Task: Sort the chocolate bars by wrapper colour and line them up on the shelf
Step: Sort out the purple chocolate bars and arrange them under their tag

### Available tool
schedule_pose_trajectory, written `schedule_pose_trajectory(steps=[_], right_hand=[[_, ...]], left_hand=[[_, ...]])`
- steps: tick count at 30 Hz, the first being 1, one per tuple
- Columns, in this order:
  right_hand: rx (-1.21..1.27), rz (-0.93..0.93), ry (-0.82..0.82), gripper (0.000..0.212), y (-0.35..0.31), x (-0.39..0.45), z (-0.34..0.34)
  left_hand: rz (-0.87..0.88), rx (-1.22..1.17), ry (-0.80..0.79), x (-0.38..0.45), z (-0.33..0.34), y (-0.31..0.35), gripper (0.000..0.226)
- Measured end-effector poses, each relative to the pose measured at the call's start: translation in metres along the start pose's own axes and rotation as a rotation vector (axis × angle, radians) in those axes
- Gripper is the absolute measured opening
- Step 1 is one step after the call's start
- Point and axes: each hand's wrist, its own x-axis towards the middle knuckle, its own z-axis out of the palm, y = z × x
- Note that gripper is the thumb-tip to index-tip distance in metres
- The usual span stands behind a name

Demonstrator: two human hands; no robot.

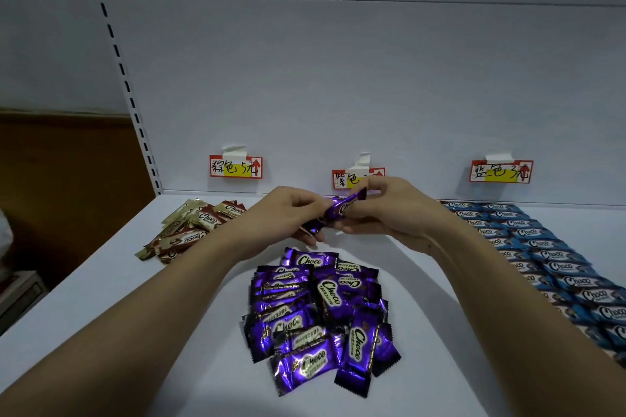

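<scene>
Left of the purple pile (318, 318), toward the back of the shelf (101, 298), lies a loose heap of brown-and-gold bars (193, 230), overlapping at odd angles beneath the brown label (235, 166) taped to the back panel; this colour looks gathered but not yet lined up. The purple pile itself sits mid-shelf, nearer the person, with bars stacked and skewed every way, so it too is collected but unordered. Just behind that pile, both hands meet over one purple bar (340, 210): the left hand (288, 217) pinches its lower end, the right hand (386, 210) pinches the upper end, and the bar is held tilted in the air, clear of the shelf. Behind the hands, the purple label (352, 178) is partly hidden. Right of the purple pile, well apart from it, the blue bars (548, 257) run in tidy overlapping rows from the back panel forward, under the blue label (500, 171). By my judgement the blue group is finished, sorting by colour is done or nearly so, and lining up purple and brown remains.
</scene>
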Motion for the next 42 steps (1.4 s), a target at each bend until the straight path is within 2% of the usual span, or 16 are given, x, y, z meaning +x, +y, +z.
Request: schedule_pose_trajectory(steps=[2, 4, 6, 8, 10, 13, 16, 19, 21, 25, 32, 37, 42], right_hand=[[-0.009, 0.033, 0.0, 0.032, 0.001, 0.0, -0.002], [-0.071, 0.052, 0.003, 0.026, 0.001, 0.0, -0.003], [-0.337, -0.035, 0.029, 0.02, 0.004, 0.001, -0.004], [-0.733, -0.237, 0.117, 0.017, 0.004, 0.003, -0.003], [-0.926, -0.367, 0.13, 0.013, 0.003, 0.003, 0.002], [-0.892, -0.357, 0.124, 0.01, 0.0, 0.006, -0.005], [-0.825, -0.295, 0.316, 0.014, -0.003, 0.007, -0.036], [-0.936, -0.18, 0.424, 0.012, 0.0, 0.007, -0.068], [-0.983, -0.083, 0.412, 0.011, 0.006, 0.009, -0.08], [-1.041, 0.025, 0.317, 0.013, 0.015, 0.01, -0.084], [-1.131, -0.039, 0.366, 0.015, 0.03, 0.021, -0.076], [-1.254, -0.111, 0.478, 0.009, 0.035, 0.026, -0.071], [-1.165, -0.216, 0.522, 0.017, 0.022, 0.018, -0.061]], left_hand=[[0.003, -0.029, 0.036, 0.001, -0.001, 0.0, 0.035], [0.016, -0.017, 0.051, 0.003, -0.002, -0.001, 0.029], [0.024, 0.016, 0.055, 0.003, -0.002, -0.003, 0.018], [0.021, 0.032, 0.078, 0.005, -0.001, -0.005, 0.016], [0.023, 0.027, 0.089, 0.005, 0.0, -0.006, 0.015], [0.031, 0.022, 0.069, 0.005, 0.003, -0.005, 0.014], [0.067, 0.053, 0.082, 0.005, 0.0, -0.006, 0.023], [0.079, -0.006, 0.114, 0.005, -0.006, -0.006, 0.03], [0.075, -0.02, 0.148, 0.004, -0.008, -0.004, 0.032], [0.092, 0.096, 0.163, 0.005, -0.011, -0.003, 0.02], [0.093, 0.225, 0.176, 0.005, -0.015, -0.004, 0.021], [0.065, 0.292, 0.154, 0.008, -0.02, -0.01, 0.015], [0.046, 0.424, 0.131, 0.011, -0.022, -0.017, 0.013]])
